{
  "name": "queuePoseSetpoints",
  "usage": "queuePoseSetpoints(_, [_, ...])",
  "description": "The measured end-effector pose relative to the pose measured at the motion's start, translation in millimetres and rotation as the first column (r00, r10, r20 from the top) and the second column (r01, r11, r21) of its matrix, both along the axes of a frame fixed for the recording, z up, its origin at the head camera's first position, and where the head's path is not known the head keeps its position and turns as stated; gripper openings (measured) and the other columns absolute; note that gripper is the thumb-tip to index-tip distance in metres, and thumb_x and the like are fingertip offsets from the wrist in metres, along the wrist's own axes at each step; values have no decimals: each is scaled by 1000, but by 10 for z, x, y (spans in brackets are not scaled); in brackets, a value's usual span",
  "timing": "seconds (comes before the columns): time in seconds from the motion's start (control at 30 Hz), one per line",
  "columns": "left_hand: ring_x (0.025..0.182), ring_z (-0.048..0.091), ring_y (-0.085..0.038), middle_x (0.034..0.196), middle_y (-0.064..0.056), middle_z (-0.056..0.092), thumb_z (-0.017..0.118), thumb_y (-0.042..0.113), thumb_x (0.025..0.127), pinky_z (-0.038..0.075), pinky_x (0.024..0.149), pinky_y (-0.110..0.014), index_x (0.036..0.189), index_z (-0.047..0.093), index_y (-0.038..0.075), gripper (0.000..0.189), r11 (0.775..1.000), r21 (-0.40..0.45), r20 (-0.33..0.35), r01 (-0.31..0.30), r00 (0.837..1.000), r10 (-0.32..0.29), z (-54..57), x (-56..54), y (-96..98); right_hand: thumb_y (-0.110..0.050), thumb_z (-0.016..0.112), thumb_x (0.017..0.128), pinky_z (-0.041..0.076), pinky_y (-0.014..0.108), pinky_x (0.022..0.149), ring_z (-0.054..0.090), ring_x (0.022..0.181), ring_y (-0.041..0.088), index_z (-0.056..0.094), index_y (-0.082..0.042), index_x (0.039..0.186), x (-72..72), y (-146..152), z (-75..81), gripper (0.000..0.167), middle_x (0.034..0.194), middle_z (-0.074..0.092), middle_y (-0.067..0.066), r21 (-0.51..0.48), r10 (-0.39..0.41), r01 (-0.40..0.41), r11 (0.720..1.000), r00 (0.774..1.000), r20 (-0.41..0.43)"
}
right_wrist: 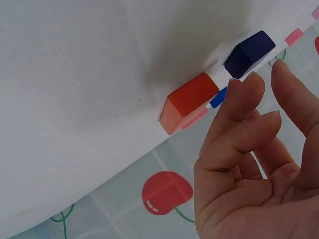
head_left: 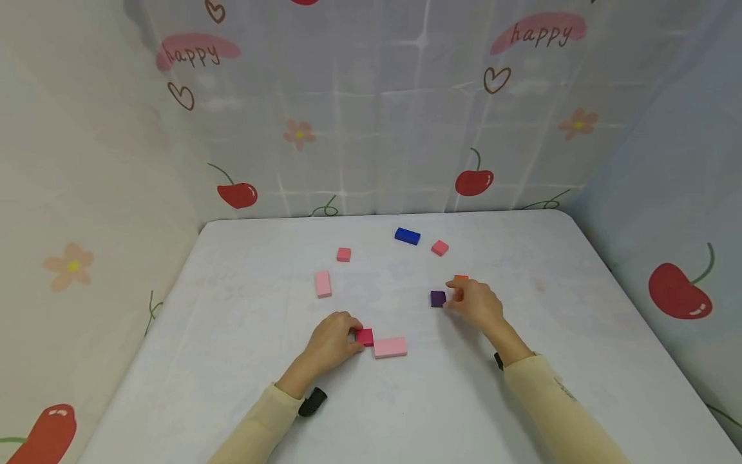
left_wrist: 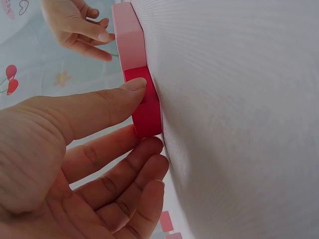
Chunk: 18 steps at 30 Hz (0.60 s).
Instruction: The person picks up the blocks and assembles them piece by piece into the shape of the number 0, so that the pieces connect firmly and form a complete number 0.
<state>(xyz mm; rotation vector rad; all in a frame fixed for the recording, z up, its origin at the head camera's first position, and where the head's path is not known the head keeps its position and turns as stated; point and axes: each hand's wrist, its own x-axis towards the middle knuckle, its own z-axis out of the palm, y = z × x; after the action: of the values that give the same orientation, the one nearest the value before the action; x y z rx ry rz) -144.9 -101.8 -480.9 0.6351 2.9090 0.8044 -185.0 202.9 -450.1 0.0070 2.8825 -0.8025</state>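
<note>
My left hand (head_left: 332, 339) pinches a small crimson block (head_left: 366, 336) between thumb and index finger, on the white table. The block's far end meets a longer pale pink block (head_left: 390, 348), as the left wrist view also shows. Over on the right, my right hand (head_left: 480, 307) is close beside a dark purple block (head_left: 437, 299). Its fingers are loosely bent, with a gap between thumb and index finger and nothing held. An orange block (right_wrist: 192, 99) stands near those fingers in the right wrist view; the hand partly covers it in the head view.
Farther back on the white table (head_left: 232, 335) lie a blue block (head_left: 408, 236), two coral-pink blocks, one left (head_left: 344, 254) and one right (head_left: 440, 248), and a pale pink block (head_left: 323, 283). A printed curtain (head_left: 371, 129) hangs behind the table's far edge.
</note>
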Motion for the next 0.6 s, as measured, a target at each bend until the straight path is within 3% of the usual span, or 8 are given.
queuePoseSetpoints(0.23, [80,53,-12,88,-2,66,84,14,75,48,73,-29,98,75,4,26,1000,13,20,-4,1000,4,15,9,5,-19,76,83,39,26,55,58,75,18,63,-8,129,-1,-44,-102,49,86,68,2,25,-12,12,1000,1000,26])
queuePoseSetpoints(0.6, [80,55,-12,88,0,67,84,16,75,49,74,-29,98,75,5,27,1000,-1,-14,-1,1000,1,-2,-2,-1,-15,75,84,38,25,51,56,71,18,68,-6,121,38,-84,-133,39,85,69,4,26,-30,30,999,999,-22])
